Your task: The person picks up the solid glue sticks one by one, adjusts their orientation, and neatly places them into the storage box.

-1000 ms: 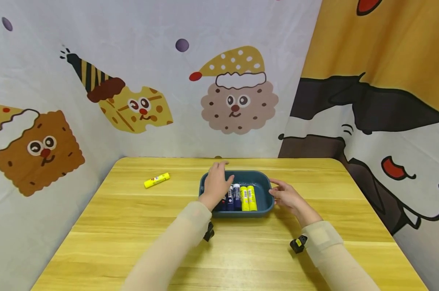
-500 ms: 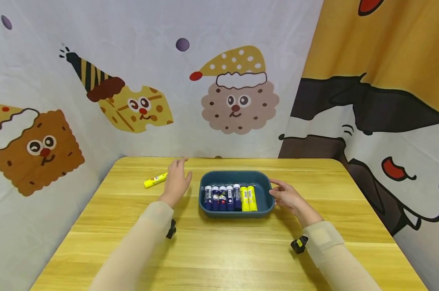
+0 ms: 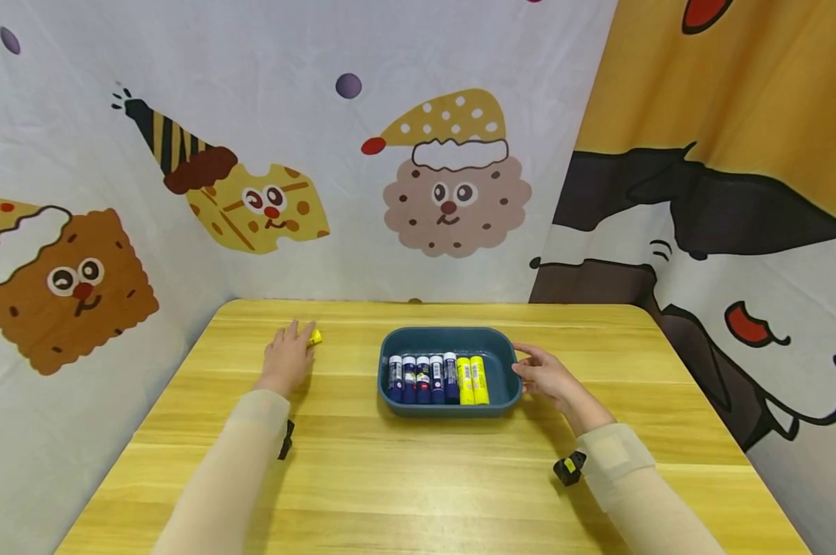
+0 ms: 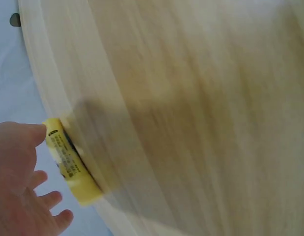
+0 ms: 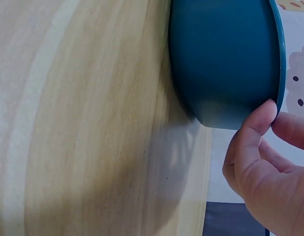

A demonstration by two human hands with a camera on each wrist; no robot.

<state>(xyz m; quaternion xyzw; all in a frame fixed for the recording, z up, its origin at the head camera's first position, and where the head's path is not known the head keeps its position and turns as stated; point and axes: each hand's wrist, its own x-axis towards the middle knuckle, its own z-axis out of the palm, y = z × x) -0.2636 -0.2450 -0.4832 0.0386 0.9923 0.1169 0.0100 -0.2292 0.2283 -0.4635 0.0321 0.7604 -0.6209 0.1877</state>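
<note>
Over a yellow glue stick at the table's far left is my left hand, which covers most of it in the head view. From the left wrist, the glue stick lies on the wood beside the thumb, and the fingers of the left hand are spread and not closed round it. My right hand pinches the right rim of a dark blue plastic bin between thumb and forefinger. Inside the bin stand in a row several dark blue glue sticks with white caps and two yellow glue sticks.
The wooden table carries the bin near its far middle. A cartoon-printed cloth hangs behind the far edge and along the sides. Small black devices are strapped at both wrists.
My left hand has moved left from above the bin to the lone yellow glue stick, uncovering the row inside. The right hand has stayed at the bin's rim.
</note>
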